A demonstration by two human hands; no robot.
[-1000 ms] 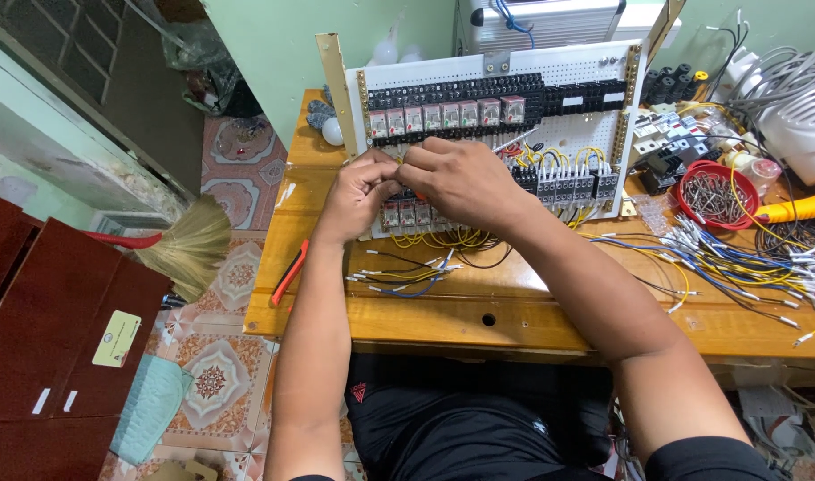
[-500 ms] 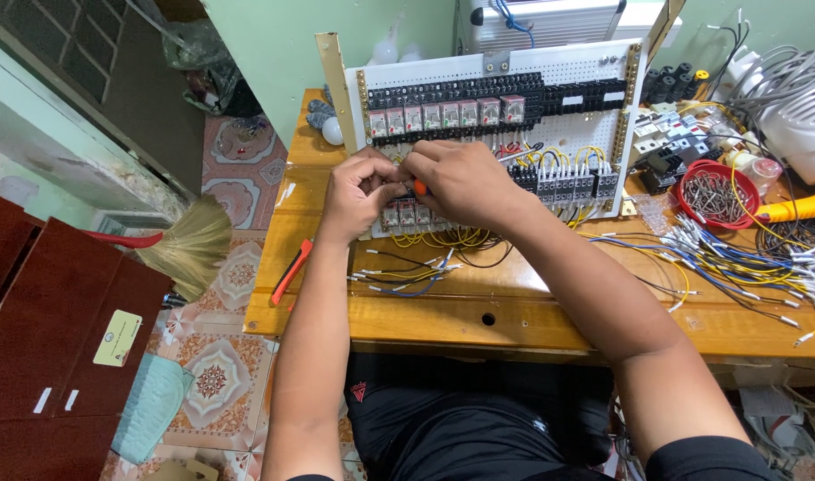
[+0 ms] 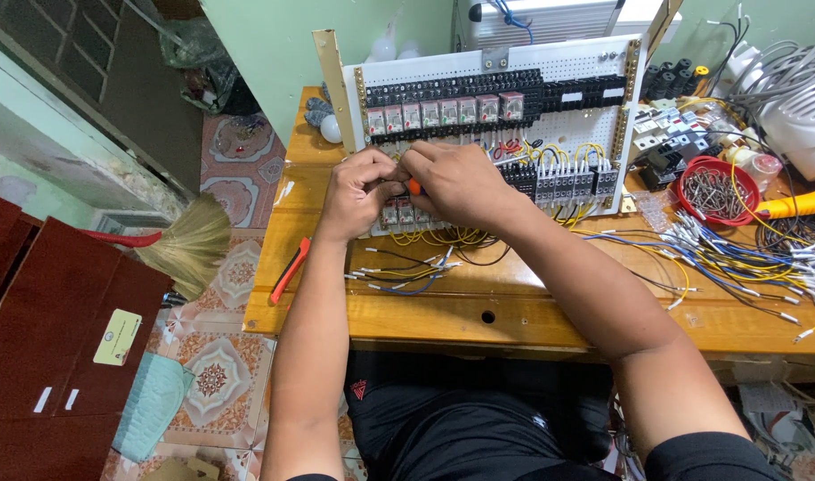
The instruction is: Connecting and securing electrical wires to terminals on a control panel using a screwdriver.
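Observation:
A white perforated control panel (image 3: 559, 67) with rows of relays and terminal blocks leans upright on a wooden table (image 3: 514, 307). My right hand (image 3: 461, 183) is closed on a small orange-handled screwdriver (image 3: 413, 186) at the panel's lower left terminals. My left hand (image 3: 358, 191) pinches something at the same spot, likely a wire end; my fingers hide it. Yellow and black wires (image 3: 443, 239) hang from the panel just below both hands.
Loose cut wires (image 3: 746, 254) spread over the table's right side. A red bowl of small parts (image 3: 717, 187) and a yellow tool (image 3: 794, 205) lie at right. Red-handled pliers (image 3: 290, 269) rest at the left edge. A broom (image 3: 189, 245) lies on the tiled floor.
Both hands stayed at the lower left terminals. The fingers shifted slightly and the orange screwdriver handle came into view between them.

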